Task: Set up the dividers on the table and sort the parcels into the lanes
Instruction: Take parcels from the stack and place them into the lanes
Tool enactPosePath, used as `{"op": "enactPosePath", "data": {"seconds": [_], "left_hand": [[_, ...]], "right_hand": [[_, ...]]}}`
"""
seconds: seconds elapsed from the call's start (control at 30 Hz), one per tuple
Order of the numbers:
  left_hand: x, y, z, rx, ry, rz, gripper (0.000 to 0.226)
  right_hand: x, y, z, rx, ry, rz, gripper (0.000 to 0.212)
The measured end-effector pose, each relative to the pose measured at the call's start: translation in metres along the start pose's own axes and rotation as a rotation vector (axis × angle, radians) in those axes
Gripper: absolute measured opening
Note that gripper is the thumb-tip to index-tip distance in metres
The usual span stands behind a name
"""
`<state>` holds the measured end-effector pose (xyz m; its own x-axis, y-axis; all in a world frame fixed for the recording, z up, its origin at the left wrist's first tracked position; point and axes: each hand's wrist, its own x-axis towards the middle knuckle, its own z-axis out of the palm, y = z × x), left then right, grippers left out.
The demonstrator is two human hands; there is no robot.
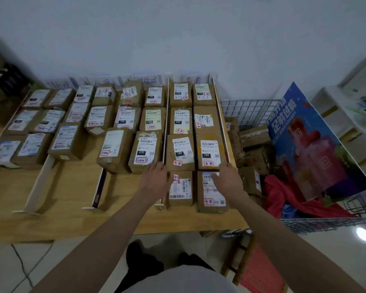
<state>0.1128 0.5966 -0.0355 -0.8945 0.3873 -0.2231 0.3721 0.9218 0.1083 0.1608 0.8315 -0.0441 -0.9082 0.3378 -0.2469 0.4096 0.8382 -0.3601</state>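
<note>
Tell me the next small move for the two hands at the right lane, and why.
Probably push the two front parcels back. The left hand and right hand rest open on them, and a gap shows behind them before the next row.

Counted on wooden table (72, 187): roughly twenty-five labelled cardboard parcels (144, 152); eight in rightmost lane. Four upright dividers (38, 187). Four handwritten lane signs (149, 81) along wall. One wire basket (249, 111). Two hands.

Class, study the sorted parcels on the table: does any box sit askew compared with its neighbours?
Yes. One parcel at the near end of a middle lane is turned at an angle, while the rightmost lane's boxes sit square.
</note>
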Motion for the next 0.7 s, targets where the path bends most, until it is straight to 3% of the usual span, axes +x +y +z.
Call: {"op": "enactPosePath", "data": {"seconds": [0.17, 0.3, 0.47, 0.7], "left_hand": [[-0.009, -0.06, -0.044, 0.014, 0.159, -0.164, 0.046], [-0.043, -0.117, -0.066, 0.039, 0.302, -0.275, 0.062], [-0.095, -0.187, -0.078, 0.045, 0.398, -0.386, 0.045], [-0.165, -0.281, -0.071, 0.047, 0.41, -0.501, 0.046]], "right_hand": [[0.016, -0.083, -0.022, -0.104, 0.091, -0.319, 0.044], [0.007, -0.152, -0.009, -0.105, 0.155, -0.544, 0.047], [-0.016, -0.234, 0.02, -0.1, 0.193, -0.686, 0.048], [-0.066, -0.333, 0.068, -0.169, 0.139, -0.767, 0.052]]}}
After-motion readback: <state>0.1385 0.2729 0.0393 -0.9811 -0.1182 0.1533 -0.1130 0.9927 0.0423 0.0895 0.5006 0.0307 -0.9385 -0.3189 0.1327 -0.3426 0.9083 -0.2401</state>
